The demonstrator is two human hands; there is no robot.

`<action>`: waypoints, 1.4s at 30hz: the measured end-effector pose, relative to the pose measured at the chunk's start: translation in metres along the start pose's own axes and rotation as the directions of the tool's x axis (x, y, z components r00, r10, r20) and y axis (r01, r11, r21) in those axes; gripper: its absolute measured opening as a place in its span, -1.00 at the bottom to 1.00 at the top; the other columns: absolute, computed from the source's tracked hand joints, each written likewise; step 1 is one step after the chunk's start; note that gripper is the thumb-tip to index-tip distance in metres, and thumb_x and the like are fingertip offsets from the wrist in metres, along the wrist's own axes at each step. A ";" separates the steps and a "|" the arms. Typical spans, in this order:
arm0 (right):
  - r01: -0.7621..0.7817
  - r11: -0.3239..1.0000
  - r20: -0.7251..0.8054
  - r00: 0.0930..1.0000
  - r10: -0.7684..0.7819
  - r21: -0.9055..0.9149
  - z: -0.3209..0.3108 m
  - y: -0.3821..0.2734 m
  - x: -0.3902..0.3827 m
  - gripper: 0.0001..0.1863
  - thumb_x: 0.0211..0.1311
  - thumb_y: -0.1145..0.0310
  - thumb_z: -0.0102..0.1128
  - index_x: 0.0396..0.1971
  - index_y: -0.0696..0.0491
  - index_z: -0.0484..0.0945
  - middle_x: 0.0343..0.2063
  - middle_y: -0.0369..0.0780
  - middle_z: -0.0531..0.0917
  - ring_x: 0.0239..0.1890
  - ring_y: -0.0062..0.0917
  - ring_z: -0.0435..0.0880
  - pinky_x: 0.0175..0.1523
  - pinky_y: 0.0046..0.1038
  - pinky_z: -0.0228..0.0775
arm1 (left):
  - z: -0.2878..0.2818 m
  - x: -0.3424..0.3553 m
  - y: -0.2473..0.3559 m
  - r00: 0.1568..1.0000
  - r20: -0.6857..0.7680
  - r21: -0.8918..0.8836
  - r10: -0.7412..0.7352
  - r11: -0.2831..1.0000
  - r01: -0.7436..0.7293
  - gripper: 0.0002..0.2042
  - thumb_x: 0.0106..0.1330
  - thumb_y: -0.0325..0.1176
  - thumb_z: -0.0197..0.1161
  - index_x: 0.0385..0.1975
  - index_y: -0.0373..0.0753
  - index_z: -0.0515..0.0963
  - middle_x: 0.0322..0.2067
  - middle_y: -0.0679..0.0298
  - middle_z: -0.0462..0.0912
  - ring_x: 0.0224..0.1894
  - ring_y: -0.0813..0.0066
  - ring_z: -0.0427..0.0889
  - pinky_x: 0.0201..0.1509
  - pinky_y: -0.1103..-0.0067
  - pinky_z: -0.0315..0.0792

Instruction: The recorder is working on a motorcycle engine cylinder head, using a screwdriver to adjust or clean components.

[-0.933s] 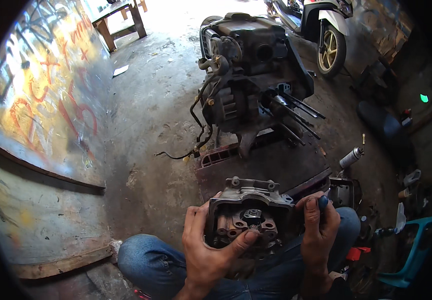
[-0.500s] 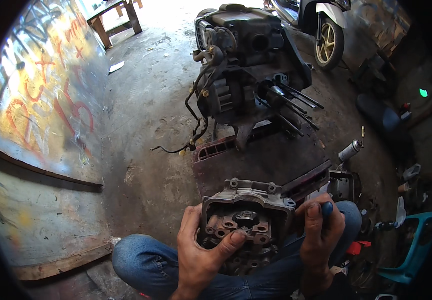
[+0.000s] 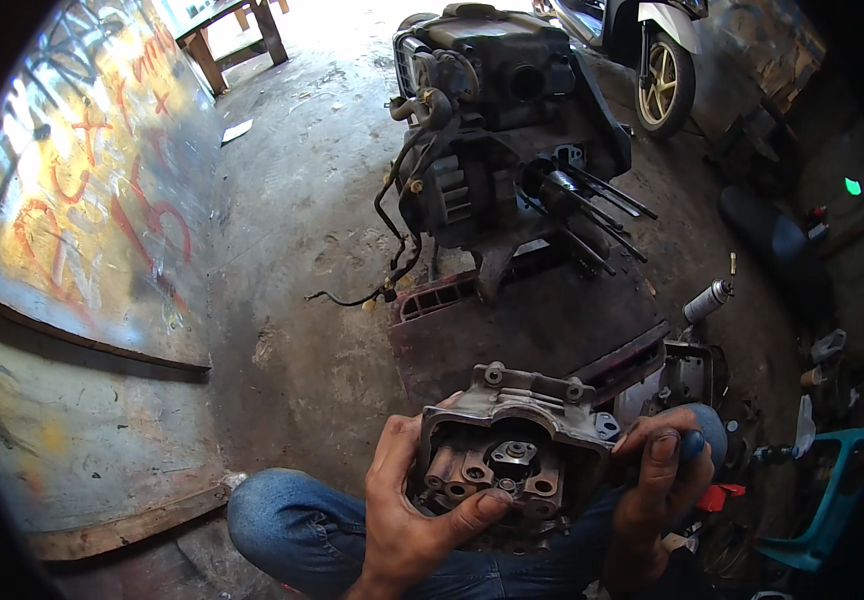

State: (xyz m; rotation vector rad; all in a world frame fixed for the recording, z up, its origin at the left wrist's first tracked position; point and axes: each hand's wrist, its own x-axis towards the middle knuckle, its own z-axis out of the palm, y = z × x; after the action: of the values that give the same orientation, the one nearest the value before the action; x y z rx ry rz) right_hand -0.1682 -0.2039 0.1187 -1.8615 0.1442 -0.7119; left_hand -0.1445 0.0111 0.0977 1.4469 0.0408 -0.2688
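Above my lap, my left hand point(image 3: 415, 515) grips a grey metal cylinder head point(image 3: 514, 456) by its left side, the thumb lying over the inner parts. The head's open face is turned up toward me and shows the holes and bolts inside. At its right side my right hand point(image 3: 655, 492) is closed around a tool with a blue handle point(image 3: 692, 445). The tool's shaft is hidden, so its exact kind does not show. Whether those fingers touch the cylinder head I cannot tell.
Ahead stands a dark engine point(image 3: 492, 130) with long studs sticking out, on an upturned dark red crate point(image 3: 542, 325). A spray can point(image 3: 708, 300) and a teal plastic stool point(image 3: 832, 500) are at the right. A scooter wheel point(image 3: 666, 85) stands far right; a painted wall point(image 3: 102, 200) runs along the left.
The cylinder head and both hands have shifted slightly right in the picture, and the head is tilted a little more. My grip on the head and the blue-handled tool is unchanged.
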 end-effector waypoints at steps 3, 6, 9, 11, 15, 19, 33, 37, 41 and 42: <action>-0.016 1.000 0.026 1.000 0.017 -0.017 0.000 0.002 0.004 -0.58 0.66 0.14 0.16 -0.36 0.17 0.65 -0.61 -0.26 0.69 -0.60 -0.70 0.58 -0.43 -0.57 0.33 | 0.008 0.003 0.008 0.998 -0.045 -0.072 -0.042 0.997 0.039 -0.12 0.12 0.09 0.77 0.30 -0.44 0.60 0.06 0.16 0.55 0.16 0.35 0.62 0.29 0.40 0.52; -0.082 0.996 0.056 0.995 0.083 -0.027 0.009 0.010 0.010 -0.62 0.69 0.22 0.15 -0.34 0.17 0.65 -0.61 -0.30 0.64 -0.56 -0.75 0.53 -0.43 -0.57 0.30 | 0.005 0.008 -0.002 0.997 -0.064 0.131 0.034 0.991 -0.025 -0.25 0.28 0.18 0.63 0.19 -0.40 0.64 -0.01 0.16 0.57 0.09 0.31 0.62 0.25 0.39 0.50; -0.172 0.985 0.058 0.983 0.174 -0.029 0.029 0.027 0.016 -0.65 0.72 0.28 0.14 -0.33 0.17 0.62 -0.58 -0.33 0.60 -0.52 -0.79 0.47 -0.42 -0.54 0.26 | 0.003 0.018 -0.009 0.990 -0.141 0.256 0.021 0.967 0.016 -0.32 0.51 0.23 0.39 0.16 -0.41 0.64 -0.05 0.13 0.56 0.07 0.31 0.61 0.26 0.41 0.48; -0.190 0.982 0.049 0.980 0.190 -0.010 0.038 0.044 0.020 -0.66 0.73 0.29 0.13 -0.32 0.17 0.60 -0.56 -0.34 0.59 -0.50 -0.80 0.43 -0.41 -0.53 0.25 | 0.003 0.026 -0.017 0.993 -0.113 0.315 0.036 0.949 0.001 -0.31 0.73 0.23 0.00 0.18 -0.45 0.62 -0.03 0.10 0.62 0.09 0.33 0.63 0.31 0.45 0.46; -0.340 0.935 0.095 0.932 0.349 -0.097 0.043 0.072 0.026 -0.65 0.76 0.23 0.12 -0.25 0.19 0.59 -0.53 -0.32 0.59 -0.44 -0.76 0.40 -0.35 -0.48 0.29 | 0.008 0.042 -0.030 0.983 -0.181 0.209 0.015 0.978 0.024 -0.18 0.80 0.26 -0.39 0.38 -0.42 0.58 -0.02 0.08 0.78 0.05 0.46 0.70 0.27 0.49 0.54; -0.341 0.935 0.016 0.939 0.344 -0.098 0.051 0.093 0.038 -0.61 0.76 0.18 0.14 -0.22 0.21 0.61 -0.48 -0.25 0.62 -0.38 -0.67 0.47 -0.26 -0.41 0.39 | 0.015 0.057 -0.047 0.983 -0.173 0.063 -0.059 0.996 0.071 -0.30 0.83 0.13 -0.22 0.33 -0.48 0.57 0.13 0.07 0.72 0.21 0.35 0.67 0.39 0.48 0.45; -0.274 0.937 0.109 0.947 0.302 -0.215 0.071 0.133 0.053 -0.58 0.75 0.08 0.17 -0.10 0.19 0.69 -0.41 -0.24 0.66 -0.30 -0.65 0.52 -0.14 -0.43 0.45 | 0.029 0.078 -0.068 0.938 0.011 -0.404 -0.347 0.856 0.322 -0.39 0.79 0.11 -0.13 0.49 -0.28 0.44 0.31 0.06 0.60 0.26 0.10 0.67 0.26 0.11 0.68; -0.383 0.866 0.089 0.898 0.430 -0.321 0.071 0.122 0.058 -0.46 0.69 0.03 0.22 0.09 0.33 0.65 -0.26 0.08 0.77 -0.21 -0.07 0.78 -0.03 -0.18 0.57 | 0.031 0.077 -0.067 0.939 -0.020 -0.429 -0.344 0.851 0.302 -0.41 0.79 0.08 -0.12 0.51 -0.28 0.41 0.32 0.03 0.57 0.26 0.04 0.66 0.20 0.13 0.70; -0.163 0.909 -0.021 0.986 0.168 -0.384 0.053 0.116 0.057 -0.53 0.71 0.08 0.21 0.05 0.29 0.68 -0.28 -0.03 0.78 -0.17 -0.18 0.79 -0.05 -0.23 0.57 | 0.025 0.079 -0.064 0.929 -0.060 -0.246 -0.364 0.908 0.340 -0.39 0.79 0.09 -0.12 0.51 -0.31 0.41 0.30 0.04 0.59 0.28 0.13 0.65 0.24 0.20 0.68; -0.211 0.930 -0.051 0.977 0.205 -0.300 0.041 0.103 0.060 -0.58 0.71 0.13 0.20 0.03 0.26 0.70 -0.27 -0.09 0.75 -0.18 -0.27 0.76 -0.04 -0.28 0.56 | 0.020 0.081 -0.066 0.929 -0.061 -0.245 -0.365 0.908 0.341 -0.39 0.79 0.09 -0.12 0.51 -0.31 0.41 0.30 0.04 0.59 0.28 0.13 0.65 0.24 0.20 0.68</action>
State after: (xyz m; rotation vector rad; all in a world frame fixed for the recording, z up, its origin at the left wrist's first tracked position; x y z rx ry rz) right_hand -0.0742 -0.2373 0.0422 -2.0935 0.4808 -0.5839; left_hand -0.0824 -0.0283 0.0203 1.2134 0.4135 -0.4685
